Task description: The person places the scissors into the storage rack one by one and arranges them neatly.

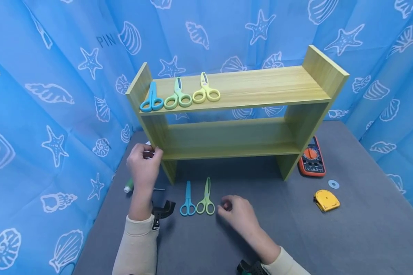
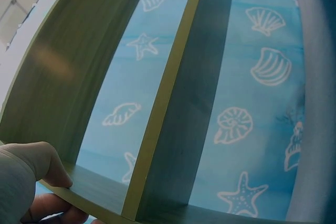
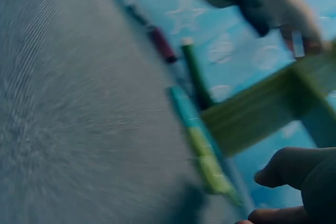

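Observation:
My left hand (image 1: 144, 164) grips the left side panel of a two-tier wooden shelf (image 1: 247, 86); in the left wrist view the thumb (image 2: 52, 169) lies on the panel's inner face, other fingers outside. My right hand (image 1: 240, 215) hovers low over the table with loosely bent fingers and holds nothing. Left of it lie green scissors (image 1: 207, 191) and blue scissors (image 1: 188, 191), side by side, tips toward the shelf. On the top tier, blue scissors (image 1: 153, 91), green scissors (image 1: 178, 88) and yellow scissors (image 1: 204, 86) stand in a row at the left, handles frontward.
Right of the shelf are an orange-edged multimeter (image 1: 311, 162), a pale flat ring (image 1: 330, 183) and a yellow tape measure (image 1: 326, 200). A green tube with a white end (image 1: 129, 185) and a thin metal rod (image 1: 160, 189) lie by my left forearm. A blue shell-patterned curtain (image 1: 65, 126) surrounds the table.

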`<state>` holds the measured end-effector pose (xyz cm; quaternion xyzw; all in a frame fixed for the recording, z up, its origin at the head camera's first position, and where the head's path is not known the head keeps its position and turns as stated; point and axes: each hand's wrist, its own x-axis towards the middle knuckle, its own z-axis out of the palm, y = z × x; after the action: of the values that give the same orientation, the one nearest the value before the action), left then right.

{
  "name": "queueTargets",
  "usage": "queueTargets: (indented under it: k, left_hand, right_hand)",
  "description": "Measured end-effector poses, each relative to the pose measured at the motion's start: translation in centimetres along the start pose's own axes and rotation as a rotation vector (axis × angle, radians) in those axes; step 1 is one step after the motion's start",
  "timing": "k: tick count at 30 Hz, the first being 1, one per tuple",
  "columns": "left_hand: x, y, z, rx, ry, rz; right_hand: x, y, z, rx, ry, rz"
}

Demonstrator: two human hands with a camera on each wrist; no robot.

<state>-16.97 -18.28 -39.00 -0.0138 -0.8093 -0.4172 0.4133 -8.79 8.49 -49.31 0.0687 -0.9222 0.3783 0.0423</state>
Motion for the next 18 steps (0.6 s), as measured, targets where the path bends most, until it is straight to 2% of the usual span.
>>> queueTargets:
  k: [4, 8, 12, 18]
  left_hand:
    - [0.0, -0.1, 0.0, 0.005, 0.003, 0.005]
    - [0.0, 0.0, -0.1, 0.003, 0.006, 0.007]
    - [-0.1, 0.0, 0.0, 0.007, 0.003, 0.012]
    - [0.0, -0.1, 0.0, 0.005, 0.006, 0.028]
  right_hand:
    - [0.9, -0.1, 2.4, -0.12, -0.036, -0.042]
    - [1.5, -0.1, 3.0, -0.195, -0.037, -0.073]
    - [1.3, 0.0, 2.0, -0.148, -0.052, -0.025]
    - [-0.2, 0.0, -1.1, -0.056, -0.048, 0.067]
